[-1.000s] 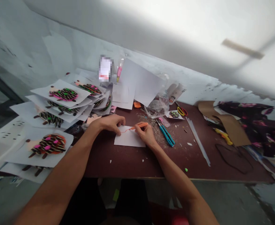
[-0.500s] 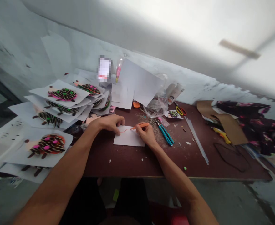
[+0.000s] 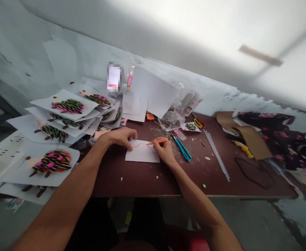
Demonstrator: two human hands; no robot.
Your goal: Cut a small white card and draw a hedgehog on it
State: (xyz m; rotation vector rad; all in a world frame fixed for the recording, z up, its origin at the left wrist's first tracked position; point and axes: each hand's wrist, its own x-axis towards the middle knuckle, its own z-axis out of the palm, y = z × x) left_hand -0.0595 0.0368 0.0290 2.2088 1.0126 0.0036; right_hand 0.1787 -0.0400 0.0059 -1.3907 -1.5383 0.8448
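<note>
Left hand [image 3: 120, 136]: grip spread, fingertips [image 3: 128, 138] pressed onto the upper edge of a flat white paper sheet [image 3: 142, 153]. Right hand [image 3: 164, 151]: grip pinching a fat orange marker [image 3: 160, 141], tip on the sheet. A thin wavy orange line [image 3: 139, 144] runs left from the tip across the sheet's upper part towards the left hand.

Sheet lies flat between the 2 hands, on a dark maroon tabletop [image 3: 194, 183] scattered with paper scraps and brown shavings. Just right of the right hand: teal-handled steel scissors [image 3: 182, 150]. Further right: a long clear plastic strip [image 3: 217, 155], a small green bead [image 3: 204, 186], and a yellow-and-red scissors pair [image 3: 199, 123] near the far edge.

Left of the left hand: an overlapping pile of white paper cards [image 3: 53, 164], each with a dark oval craft figure with striped spines and pink or green dots. Far side: loose blank white sheets [image 3: 153, 92] leaning against the wall, a crumpled clear plastic bag [image 3: 171, 120], and a pink-tipped tube [image 3: 130, 80]. Far right: torn brown cardboard [image 3: 252, 137], a yellow tool [image 3: 244, 149], a dark wire-like outline [image 3: 254, 172], and dark floral fabric [image 3: 273, 139].
</note>
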